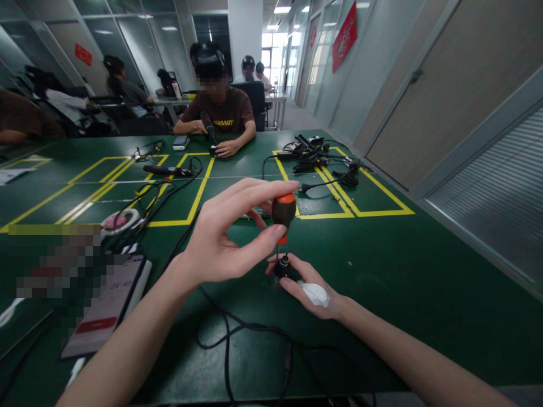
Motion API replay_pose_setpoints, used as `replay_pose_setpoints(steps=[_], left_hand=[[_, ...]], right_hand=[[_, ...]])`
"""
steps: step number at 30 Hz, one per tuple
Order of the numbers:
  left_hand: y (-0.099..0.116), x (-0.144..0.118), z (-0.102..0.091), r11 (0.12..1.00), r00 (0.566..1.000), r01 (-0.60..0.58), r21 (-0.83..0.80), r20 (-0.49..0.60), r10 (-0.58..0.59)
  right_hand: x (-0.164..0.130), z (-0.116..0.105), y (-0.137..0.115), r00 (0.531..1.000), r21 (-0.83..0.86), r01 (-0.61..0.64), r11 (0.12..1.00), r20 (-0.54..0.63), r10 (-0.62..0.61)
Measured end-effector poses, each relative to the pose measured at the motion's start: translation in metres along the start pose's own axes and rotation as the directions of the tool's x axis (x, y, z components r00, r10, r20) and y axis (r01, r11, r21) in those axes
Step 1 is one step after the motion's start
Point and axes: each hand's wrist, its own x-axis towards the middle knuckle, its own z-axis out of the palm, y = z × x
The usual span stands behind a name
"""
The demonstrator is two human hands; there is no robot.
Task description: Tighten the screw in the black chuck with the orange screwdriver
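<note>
Between the thumb and fingers of my left hand (231,232) is a short screwdriver (284,212) with a dark handle and orange ends. Its shaft points down toward a small black cylindrical part (281,268); I cannot tell whether the tip touches it. My right hand (309,285) grips that part low over the table, thumb on the near side and fingers around the far side. A white patch (316,294) is stuck near the base of the right thumb.
Black cables (254,327) loop across the green table (382,316). A phone (106,305) lies at the left, with a roll of tape (123,219) behind it. Tangled black cords (307,152) are piled at the far right. Opposite, a person (223,113) handles a dark tool (208,125).
</note>
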Motion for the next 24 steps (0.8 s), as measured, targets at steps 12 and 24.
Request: replay_pose_setpoints(steps=[12,24], left_hand=[[-0.0010,0.0009,0.0025,0.999,0.999,-0.008,-0.032,-0.047,0.007],[0.0020,0.0003,0.0027,0.993,0.992,0.097,-0.061,-0.069,-0.101]], right_hand=[[0.0007,-0.0021,-0.0055,1.000,-0.001,0.003,1.000,0.007,-0.003],[0.0002,-0.0015,-0.0042,1.000,-0.008,-0.010,1.000,0.011,0.010]])
